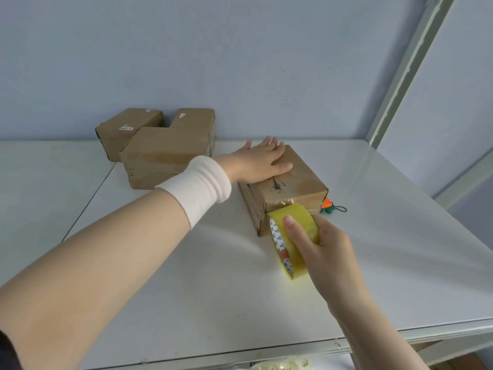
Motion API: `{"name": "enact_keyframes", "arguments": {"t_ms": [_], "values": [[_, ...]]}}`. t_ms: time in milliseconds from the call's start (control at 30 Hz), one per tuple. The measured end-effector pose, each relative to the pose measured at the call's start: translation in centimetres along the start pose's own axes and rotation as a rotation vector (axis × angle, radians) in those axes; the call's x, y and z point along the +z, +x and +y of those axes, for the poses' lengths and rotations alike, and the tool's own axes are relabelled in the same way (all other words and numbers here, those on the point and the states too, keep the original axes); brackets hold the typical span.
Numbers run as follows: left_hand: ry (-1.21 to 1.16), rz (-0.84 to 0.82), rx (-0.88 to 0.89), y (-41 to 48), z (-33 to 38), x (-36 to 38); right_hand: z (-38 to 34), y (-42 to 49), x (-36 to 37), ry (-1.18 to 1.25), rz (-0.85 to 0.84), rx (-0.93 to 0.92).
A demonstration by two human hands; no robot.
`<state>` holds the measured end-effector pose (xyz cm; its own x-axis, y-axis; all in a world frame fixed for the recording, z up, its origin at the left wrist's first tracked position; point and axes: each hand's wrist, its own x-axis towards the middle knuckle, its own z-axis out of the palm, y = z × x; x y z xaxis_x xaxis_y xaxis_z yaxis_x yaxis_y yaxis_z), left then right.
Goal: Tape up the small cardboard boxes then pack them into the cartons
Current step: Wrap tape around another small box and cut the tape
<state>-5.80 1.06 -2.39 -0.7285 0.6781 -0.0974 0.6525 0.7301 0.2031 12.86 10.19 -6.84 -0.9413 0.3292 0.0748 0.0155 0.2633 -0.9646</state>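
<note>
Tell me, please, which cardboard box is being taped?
The rightmost box, pressed by the left hand, with the right hand holding the tape roll at its near end; the other boxes sit untouched.

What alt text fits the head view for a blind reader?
A left hand presses flat on a cardboard box while the right hand holds a yellow tape roll at its near end. More boxes sit on the white table.

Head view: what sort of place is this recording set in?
Probably a small packing or storage corner: white table against a blue wall, metal shelving upright, cardboard boxes and a tape roll.
</note>
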Motion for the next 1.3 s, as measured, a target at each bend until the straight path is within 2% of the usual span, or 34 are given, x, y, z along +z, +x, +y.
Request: {"name": "enact_keyframes", "arguments": {"t_ms": [367, 467, 667, 767, 867, 1000, 1133, 1200, 1300], "values": [[0.1, 0.002, 0.174, -0.6, 2.3, 0.9, 0.0, 1.1, 0.2, 0.025, -0.011, 0.016], [0.058, -0.053, 0.172, -0.6, 2.3, 0.5, 0.0, 1.3, 0.2, 0.031, -0.014, 0.023], [0.155, -0.008, 0.21, -0.7, 2.9, 1.9, 0.0, 1.4, 0.2, 0.025, -0.01, 0.018], [0.089, -0.029, 0.23, -0.9, 2.7, 1.2, 0.0, 1.3, 0.3, 0.045, -0.014, 0.018], [-0.109, 0.059, 0.269, -1.9, 2.0, 0.9, 0.2, 1.0, 0.0, 0.064, -0.034, 0.019], [-0.023, 0.154, 0.286, -3.7, 0.3, 2.2, 0.4, 0.9, -0.4, 0.103, -0.073, 0.016], [-0.084, 0.18, 0.284, -3.4, 0.0, 2.1, 0.7, 0.5, -1.2, 0.222, -0.186, 0.018], [-0.115, 0.21, 0.32, -3.6, 0.0, 2.1, 1.0, 0.3, -1.5, 0.218, -0.243, 0.013], [-0.187, 0.289, 0.43, -4.7, -1.1, 2.7, 1.4, 0.3, -1.6, 0.19, -0.23, -0.024]]}}
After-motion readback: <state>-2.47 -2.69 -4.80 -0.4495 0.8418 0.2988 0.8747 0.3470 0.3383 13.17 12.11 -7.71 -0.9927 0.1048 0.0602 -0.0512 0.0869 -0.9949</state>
